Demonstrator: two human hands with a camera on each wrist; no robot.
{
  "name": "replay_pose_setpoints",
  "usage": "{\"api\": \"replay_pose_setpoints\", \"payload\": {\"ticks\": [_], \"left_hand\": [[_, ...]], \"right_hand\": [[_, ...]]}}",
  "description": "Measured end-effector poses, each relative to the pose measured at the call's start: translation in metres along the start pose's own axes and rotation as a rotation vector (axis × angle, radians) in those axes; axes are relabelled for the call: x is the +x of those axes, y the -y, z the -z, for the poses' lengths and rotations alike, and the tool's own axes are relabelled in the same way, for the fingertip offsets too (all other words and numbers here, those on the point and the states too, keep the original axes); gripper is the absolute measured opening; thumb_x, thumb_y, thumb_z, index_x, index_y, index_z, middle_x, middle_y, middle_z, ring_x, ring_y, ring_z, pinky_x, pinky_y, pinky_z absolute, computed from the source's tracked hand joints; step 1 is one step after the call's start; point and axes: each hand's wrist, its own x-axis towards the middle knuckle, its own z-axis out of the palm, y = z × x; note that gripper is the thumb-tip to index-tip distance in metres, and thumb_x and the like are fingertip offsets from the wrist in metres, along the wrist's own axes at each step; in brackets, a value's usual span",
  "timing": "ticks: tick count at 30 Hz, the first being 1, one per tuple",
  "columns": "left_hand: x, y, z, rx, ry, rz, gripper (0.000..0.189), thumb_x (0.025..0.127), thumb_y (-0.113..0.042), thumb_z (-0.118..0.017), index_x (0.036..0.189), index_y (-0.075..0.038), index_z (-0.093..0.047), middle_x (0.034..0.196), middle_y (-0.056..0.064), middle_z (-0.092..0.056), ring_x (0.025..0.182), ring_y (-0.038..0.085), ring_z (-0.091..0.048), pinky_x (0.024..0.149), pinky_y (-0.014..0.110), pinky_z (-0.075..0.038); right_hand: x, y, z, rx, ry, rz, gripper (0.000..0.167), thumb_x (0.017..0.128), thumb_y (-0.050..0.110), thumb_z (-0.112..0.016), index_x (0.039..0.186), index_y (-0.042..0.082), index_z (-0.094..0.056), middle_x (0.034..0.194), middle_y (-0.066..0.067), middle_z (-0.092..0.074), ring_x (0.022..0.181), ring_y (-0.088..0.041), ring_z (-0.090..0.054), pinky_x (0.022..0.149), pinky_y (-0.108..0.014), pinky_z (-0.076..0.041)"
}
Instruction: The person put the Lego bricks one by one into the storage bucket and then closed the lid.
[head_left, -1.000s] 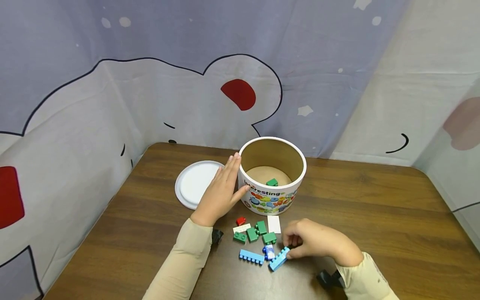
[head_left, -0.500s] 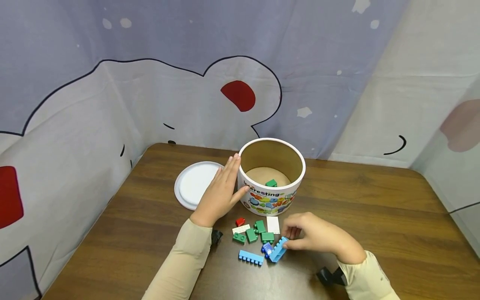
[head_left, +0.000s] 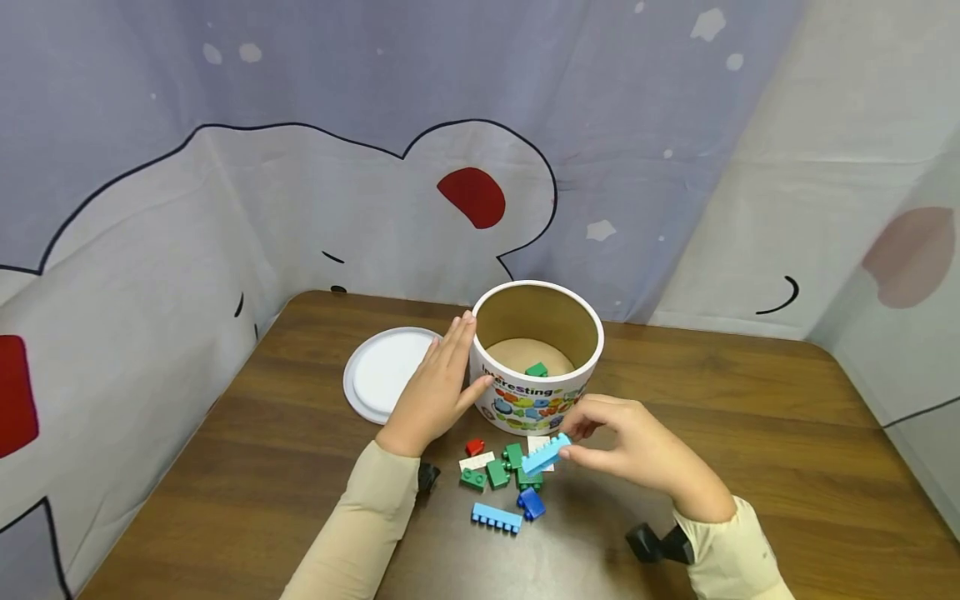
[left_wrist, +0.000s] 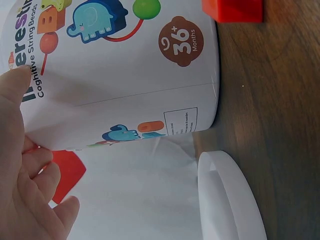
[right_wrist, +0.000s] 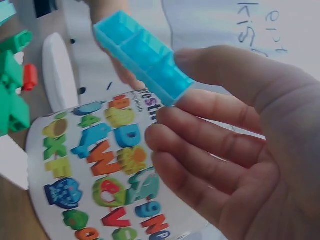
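Observation:
My right hand (head_left: 633, 446) pinches a long light-blue toy brick (head_left: 546, 455) by one end, between thumb and forefinger, above the loose bricks. The right wrist view shows the hollow underside of this light-blue brick (right_wrist: 142, 55). My left hand (head_left: 435, 387) rests against the left side of a round white bucket (head_left: 536, 400), its fingers straight and reaching the rim. One green brick (head_left: 536, 369) lies inside the bucket. In the left wrist view the left thumb and fingers (left_wrist: 30, 165) touch the bucket's printed wall.
On the table before the bucket lie several green bricks (head_left: 497, 474), a red one (head_left: 475, 447), a white strip (head_left: 477, 462), a blue brick (head_left: 531, 504) and a second light-blue brick (head_left: 497, 517). A white lid (head_left: 367, 379) lies left of the bucket.
My right hand has lifted the light-blue brick off the table and carried it up toward the bucket. The blue brick beside it has turned slightly. My left hand stays against the bucket.

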Motion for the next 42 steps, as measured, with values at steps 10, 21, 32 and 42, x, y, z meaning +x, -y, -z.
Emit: {"api": "replay_pose_setpoints", "payload": {"ticks": [10,21,32,42], "left_hand": [[-0.001,0.001,-0.001,-0.002,0.001,-0.002,0.082,0.103,-0.038,-0.060,0.162,-0.003,-0.017,0.169,0.011,-0.016,0.155,0.023,-0.013,0.123,0.049,-0.017],[-0.001,0.002,-0.002,-0.004,0.001,0.000,0.082,0.102,-0.038,-0.061,0.162,-0.004,-0.016,0.169,0.011,-0.016,0.155,0.022,-0.012,0.123,0.049,-0.017],[0.000,-0.001,-0.001,-0.010,-0.007,0.000,0.082,0.102,-0.037,-0.061,0.162,-0.004,-0.016,0.169,0.011,-0.016,0.155,0.023,-0.013,0.123,0.049,-0.017],[0.000,-0.002,0.000,-0.009,-0.009,0.000,0.083,0.102,-0.037,-0.061,0.162,-0.003,-0.016,0.168,0.012,-0.017,0.154,0.026,-0.016,0.123,0.050,-0.019]], "right_hand": [[0.016,0.008,0.007,-0.040,-0.238,-0.004,0.032,0.073,-0.006,-0.085,0.095,0.013,-0.072,0.089,0.005,-0.070,0.080,-0.013,-0.066,0.076,-0.019,-0.054],[0.046,0.001,0.011,-0.003,-0.485,-0.108,0.022,0.079,-0.011,-0.080,0.096,0.000,-0.071,0.088,-0.008,-0.070,0.078,-0.006,-0.066,0.072,-0.019,-0.056],[0.078,-0.022,0.005,-0.162,-0.452,-0.272,0.020,0.083,0.004,-0.082,0.098,0.001,-0.069,0.091,-0.009,-0.067,0.078,-0.017,-0.068,0.071,-0.028,-0.059],[0.101,-0.032,-0.001,-0.216,-0.375,-0.475,0.020,0.087,0.004,-0.078,0.100,-0.004,-0.065,0.097,-0.019,-0.061,0.086,-0.031,-0.071,0.078,-0.040,-0.060]]}}
